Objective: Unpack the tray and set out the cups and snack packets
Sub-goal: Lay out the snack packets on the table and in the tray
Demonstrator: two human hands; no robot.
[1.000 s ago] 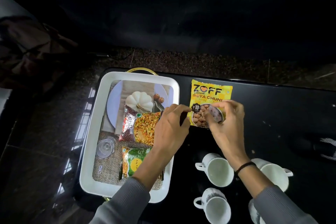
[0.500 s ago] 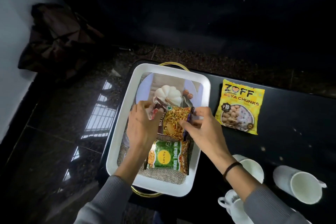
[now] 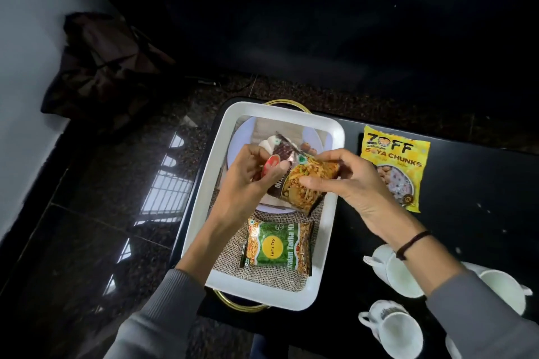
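Observation:
A white tray [image 3: 215, 183] with gold handles sits on the black table. Both hands hold a brown and orange mixture packet [image 3: 303, 183] tilted above the tray's middle: my left hand [image 3: 248, 183] grips its left end, my right hand [image 3: 350, 183] its right end. A green snack packet [image 3: 277, 245] lies flat on the burlap lining at the tray's near end. A yellow soya chunks packet [image 3: 393, 154] rests on the table right of the tray. Three white cups stand at the near right: one [image 3: 390, 268] partly behind my right wrist, one [image 3: 504, 288] further right, one [image 3: 393, 329] nearest.
The black table [image 3: 466, 213] stretches right past the soya packet. A dark speckled floor lies left of the table, with a dark bundle of cloth [image 3: 102, 67] against the white wall at far left. A fourth white object [image 3: 452, 350] peeks in at the bottom right edge.
Both hands left the soya chunks packet on the table, moved to the tray and lifted the mixture packet off the tray floor, tilting it. The view swung left.

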